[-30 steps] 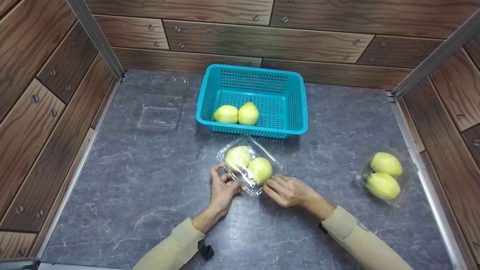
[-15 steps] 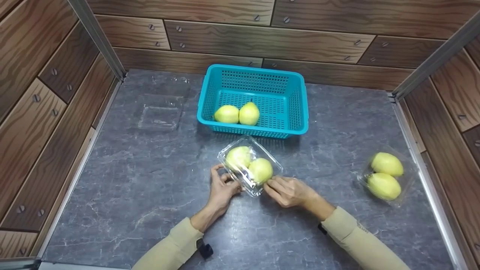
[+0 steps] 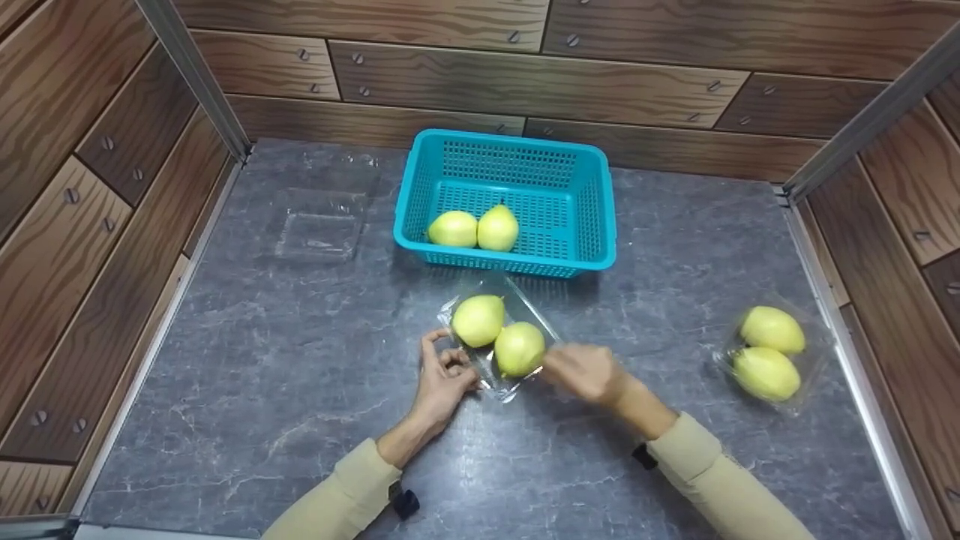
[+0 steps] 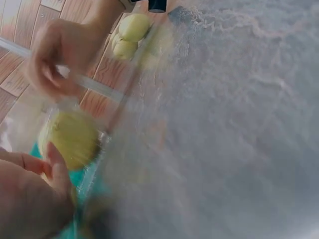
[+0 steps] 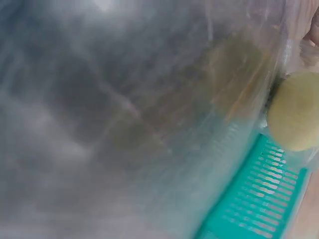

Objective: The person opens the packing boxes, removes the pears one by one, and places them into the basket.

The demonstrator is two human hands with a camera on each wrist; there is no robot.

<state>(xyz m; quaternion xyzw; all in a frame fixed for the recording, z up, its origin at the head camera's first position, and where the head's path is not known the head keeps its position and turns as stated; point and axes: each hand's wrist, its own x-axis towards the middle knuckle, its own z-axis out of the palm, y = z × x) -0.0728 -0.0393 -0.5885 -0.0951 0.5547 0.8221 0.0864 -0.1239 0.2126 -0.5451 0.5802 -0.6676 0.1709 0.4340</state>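
Two yellow-green pears [image 3: 478,321] lie side by side in a clear plastic clamshell box [image 3: 506,393] at the table's middle; one pear [image 4: 75,137] also shows in the left wrist view. My left hand [image 3: 442,382] holds the box's near left edge between thumb and curled fingers. At the right corner, my right hand [image 3: 589,371] has curled fingers on the plastic edge, blurred by motion. The left wrist view shows that hand [image 4: 65,52] above the pear. Glare from the lid no longer covers the pears; the lid's exact position is hard to see.
Behind the box stands a turquoise basket [image 3: 510,259] with two pears [image 3: 498,228] inside. To the right sits another clear box with two pears [image 3: 766,373]. Clear plastic packaging [image 3: 319,234] lies at back left. Wood-patterned walls [image 3: 540,75] border the table.
My right hand has shifted slightly up and right and is now blurred. Lid reflections over the pears have gone, and the plastic has shifted. My left hand stays at its edge.
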